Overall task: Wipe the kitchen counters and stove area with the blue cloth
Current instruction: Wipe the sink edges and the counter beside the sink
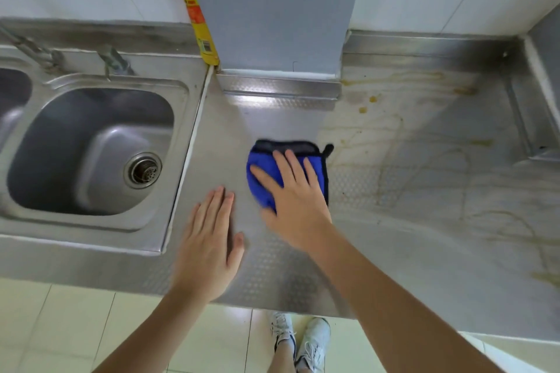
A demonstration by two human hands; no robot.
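Observation:
A blue cloth [263, 188] with a dark edge lies flat on the steel counter [394, 236], in front of a grey pillar. My right hand [295, 200] presses on the cloth with straight, spread fingers and covers most of it. To its left, my left hand [210, 247] rests flat on the bare counter, palm down, holding nothing. Yellow-brown streaks and spots [409, 130] stain the counter to the right of the cloth.
A steel sink [91, 145] with a round drain sits at the left, its taps [115, 62] behind it. A grey pillar [278, 9] stands at the back, a yellow pipe [197, 15] beside it. White tiles line the wall. My shoes [300, 342] stand on the floor below.

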